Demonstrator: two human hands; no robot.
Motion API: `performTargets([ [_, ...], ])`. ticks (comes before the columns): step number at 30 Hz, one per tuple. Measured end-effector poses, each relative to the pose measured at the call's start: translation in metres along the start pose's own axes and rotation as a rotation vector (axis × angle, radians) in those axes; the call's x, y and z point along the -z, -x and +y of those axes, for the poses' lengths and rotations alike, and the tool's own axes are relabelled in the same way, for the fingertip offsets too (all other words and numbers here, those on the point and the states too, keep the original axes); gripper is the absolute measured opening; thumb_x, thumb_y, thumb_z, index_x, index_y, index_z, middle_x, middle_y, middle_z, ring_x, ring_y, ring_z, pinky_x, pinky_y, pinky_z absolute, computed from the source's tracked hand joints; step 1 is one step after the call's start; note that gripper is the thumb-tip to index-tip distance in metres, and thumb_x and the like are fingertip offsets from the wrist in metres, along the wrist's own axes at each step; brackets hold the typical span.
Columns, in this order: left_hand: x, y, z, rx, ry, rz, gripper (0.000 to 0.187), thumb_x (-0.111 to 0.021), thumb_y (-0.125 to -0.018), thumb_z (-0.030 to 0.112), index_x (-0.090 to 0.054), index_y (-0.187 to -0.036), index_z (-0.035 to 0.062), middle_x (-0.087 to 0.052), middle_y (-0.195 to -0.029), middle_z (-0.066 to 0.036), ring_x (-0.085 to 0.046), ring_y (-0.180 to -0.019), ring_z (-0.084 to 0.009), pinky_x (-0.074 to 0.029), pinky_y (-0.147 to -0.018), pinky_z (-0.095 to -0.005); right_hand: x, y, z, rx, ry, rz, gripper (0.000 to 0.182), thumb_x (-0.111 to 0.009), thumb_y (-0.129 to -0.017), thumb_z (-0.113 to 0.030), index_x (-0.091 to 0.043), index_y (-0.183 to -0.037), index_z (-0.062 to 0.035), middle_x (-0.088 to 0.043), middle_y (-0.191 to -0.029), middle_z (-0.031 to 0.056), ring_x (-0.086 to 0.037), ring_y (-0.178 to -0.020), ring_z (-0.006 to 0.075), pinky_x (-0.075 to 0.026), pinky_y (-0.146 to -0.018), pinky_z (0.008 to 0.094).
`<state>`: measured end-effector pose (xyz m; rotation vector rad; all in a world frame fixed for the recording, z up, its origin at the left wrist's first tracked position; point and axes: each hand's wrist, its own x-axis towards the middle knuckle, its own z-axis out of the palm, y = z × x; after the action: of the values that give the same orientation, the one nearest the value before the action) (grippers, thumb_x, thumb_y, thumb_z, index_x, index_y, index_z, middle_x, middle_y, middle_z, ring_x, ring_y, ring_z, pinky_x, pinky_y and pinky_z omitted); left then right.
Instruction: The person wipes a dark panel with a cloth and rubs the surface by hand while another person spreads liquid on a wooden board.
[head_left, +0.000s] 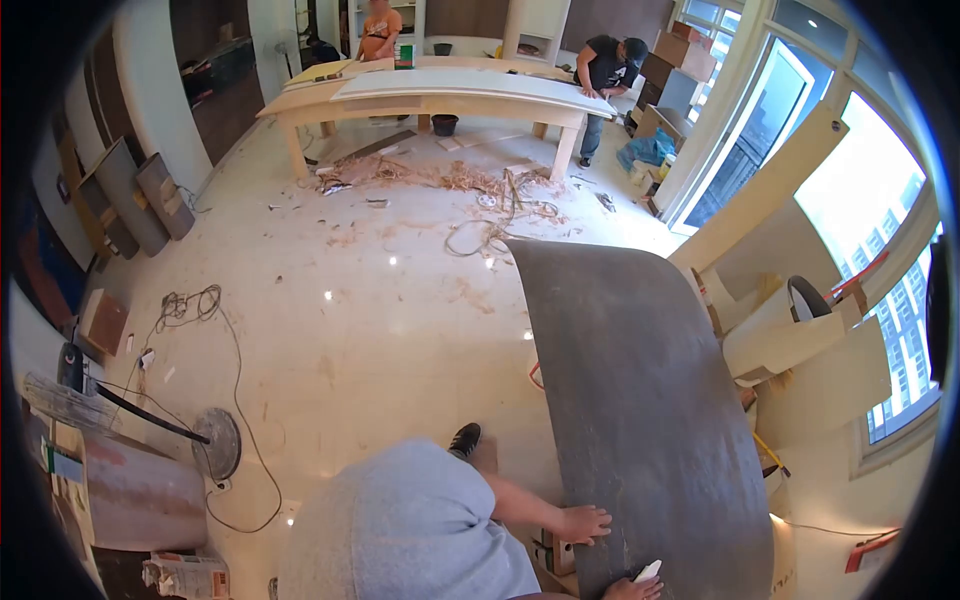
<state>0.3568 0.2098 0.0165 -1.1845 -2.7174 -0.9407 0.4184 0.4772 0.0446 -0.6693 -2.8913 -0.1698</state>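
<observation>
A long dark grey sheet (650,380) with a curved far end stretches away in front of me on the right. My left hand (584,524) lies on its left edge, palm down with fingers stretched out. Lower down, at the bottom edge of the view, my right hand (632,588) is partly cut off and closed around a small white flat piece (649,571), which looks like a scraper. That piece is close to the sheet's surface; whether it touches cannot be made out. A wooden block-like part (563,556) shows beneath the sheet's left edge.
A fan (217,440) and a looped cord (190,305) lie on the left floor. Ahead, a large worktable (290,140) stands over wood shavings (470,180). One person (605,65) leans at its right end; another (380,35) stands behind it. Rolled sheets (785,335) lean by the windows.
</observation>
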Motion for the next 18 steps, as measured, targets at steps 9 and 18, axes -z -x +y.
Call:
performTargets([
  [9, -0.003, 0.012, 0.005, -0.075, -0.186, -0.021, 0.053, -0.062, -0.092, 0.041, -0.06, -0.127, 0.0024, -0.054, -0.124, -0.007, -0.048, -0.118, -0.0232, -0.042, -0.094, -0.0381, -0.018, -0.009, 0.009, -0.03, 0.037, -0.071, 0.09, -0.067, -0.079, -0.049, -0.034, -0.156, -0.0169, -0.027, -0.165, 0.0116, -0.018, -0.153, 0.0356, -0.024, -0.117, 0.0624],
  [18, -0.014, 0.019, 0.007, -0.091, -0.13, 0.089, 0.034, -0.063, -0.092, 0.034, -0.069, -0.108, 0.0046, -0.058, -0.117, -0.007, -0.049, -0.116, -0.0227, -0.043, -0.092, -0.0372, -0.007, -0.006, 0.003, -0.036, 0.026, -0.082, 0.086, -0.065, -0.08, -0.045, -0.036, -0.155, -0.014, -0.029, -0.164, 0.0116, -0.019, -0.153, 0.0349, -0.022, -0.117, 0.0606],
])
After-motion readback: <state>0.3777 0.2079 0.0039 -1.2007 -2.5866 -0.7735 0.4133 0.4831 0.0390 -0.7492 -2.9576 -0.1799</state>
